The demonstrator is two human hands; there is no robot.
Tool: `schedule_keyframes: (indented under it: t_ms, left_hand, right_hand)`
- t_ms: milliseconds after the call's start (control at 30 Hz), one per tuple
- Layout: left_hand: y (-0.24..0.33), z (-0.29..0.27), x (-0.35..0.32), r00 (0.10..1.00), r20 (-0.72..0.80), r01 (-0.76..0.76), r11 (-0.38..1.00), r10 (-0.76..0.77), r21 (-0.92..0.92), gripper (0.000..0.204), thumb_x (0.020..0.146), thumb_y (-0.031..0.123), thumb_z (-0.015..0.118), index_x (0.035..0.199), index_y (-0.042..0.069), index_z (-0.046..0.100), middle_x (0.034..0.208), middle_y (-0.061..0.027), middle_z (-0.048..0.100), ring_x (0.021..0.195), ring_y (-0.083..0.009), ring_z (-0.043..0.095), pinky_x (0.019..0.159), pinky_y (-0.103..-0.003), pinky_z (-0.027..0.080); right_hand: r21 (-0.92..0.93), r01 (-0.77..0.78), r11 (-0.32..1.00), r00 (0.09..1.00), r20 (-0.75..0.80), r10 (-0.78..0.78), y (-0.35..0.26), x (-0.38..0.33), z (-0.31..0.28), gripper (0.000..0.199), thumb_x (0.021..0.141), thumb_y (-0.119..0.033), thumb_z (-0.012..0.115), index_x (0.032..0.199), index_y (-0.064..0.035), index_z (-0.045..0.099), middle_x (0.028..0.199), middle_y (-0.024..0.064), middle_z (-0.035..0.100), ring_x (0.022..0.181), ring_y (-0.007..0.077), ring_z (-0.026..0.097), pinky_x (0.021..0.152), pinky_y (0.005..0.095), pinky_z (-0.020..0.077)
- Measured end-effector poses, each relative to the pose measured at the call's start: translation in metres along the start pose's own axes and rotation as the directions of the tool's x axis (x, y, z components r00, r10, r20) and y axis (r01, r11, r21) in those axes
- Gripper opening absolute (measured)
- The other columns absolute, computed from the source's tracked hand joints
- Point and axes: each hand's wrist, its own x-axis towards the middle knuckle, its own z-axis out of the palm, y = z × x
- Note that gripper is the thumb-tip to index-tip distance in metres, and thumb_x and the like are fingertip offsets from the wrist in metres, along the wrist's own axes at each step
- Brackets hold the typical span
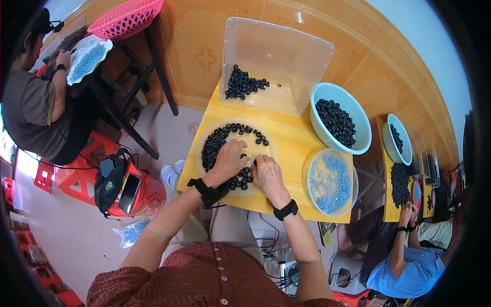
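Both my hands work over a shallow clear round tray point(269, 141) on the yellow table. Small round black parts point(210, 148) lie around its left and far side, with several more near its front. My left hand point(230, 159) reaches over the tray with its fingers bent; a black part shows between thumb and fingertip. Opposite it, my right hand point(269, 175) is curled at the tray's right side, fingertips pressed together; what they hold, if anything, is too small to make out. Each wrist wears a black band.
A clear bin point(302, 61) and a pale blue bowl point(318, 110) hold more black parts. Tiny blue pieces fill a round clear dish point(353, 197) at the right. Co-workers sit left and right. A red stool point(76, 176) bears a phone point(130, 193) and a black bag point(108, 181).
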Motion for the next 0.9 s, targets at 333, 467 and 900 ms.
schedule_keyframes:
  t_ms: [333, 467, 900]
  left_hand:
    - [-0.001, 0.002, 0.001, 0.994, 0.037, -0.108, 0.977, 0.103, 0.186, 0.017, 0.065, 0.000, 0.064, 0.081, 0.001, 0.059, 0.081, -0.0171, 0.054, 0.080, -0.0352, 0.055, 0.068, -0.040, 0.044]
    - [-0.002, -0.001, 0.002, 0.983, -0.060, -0.174, 0.984, 0.175, 0.028, 0.020, 0.065, -0.001, 0.064, 0.084, 0.001, 0.060, 0.077, -0.0147, 0.054, 0.073, -0.0300, 0.057, 0.065, -0.034, 0.047]
    - [0.021, -0.052, -0.054, 0.970, 0.239, 0.236, 0.387, -0.042, -0.891, 0.020, 0.074, -0.003, 0.062, 0.094, 0.000, 0.060, 0.091, -0.0045, 0.062, 0.082, -0.0088, 0.058, 0.076, -0.022, 0.046]
  right_hand:
    - [0.329, -0.140, 0.934, 0.980, -0.086, 0.177, 0.005, 0.004, -0.014, 0.012, 0.068, 0.001, 0.057, 0.080, 0.0021, 0.052, 0.075, 0.0187, 0.055, 0.074, 0.0341, 0.056, 0.065, 0.0411, 0.0455]
    - [0.504, -0.187, 0.843, 0.954, -0.112, 0.279, 0.012, -0.001, -0.014, 0.015, 0.069, 0.003, 0.059, 0.084, 0.0035, 0.058, 0.070, 0.0148, 0.056, 0.063, 0.0259, 0.057, 0.058, 0.0319, 0.0449]
    - [0.938, -0.254, 0.237, 0.903, 0.142, 0.406, -0.019, -0.031, -0.035, 0.011, 0.075, 0.002, 0.062, 0.085, -0.0008, 0.062, 0.071, 0.0013, 0.060, 0.061, 0.0058, 0.053, 0.058, 0.0195, 0.0443]
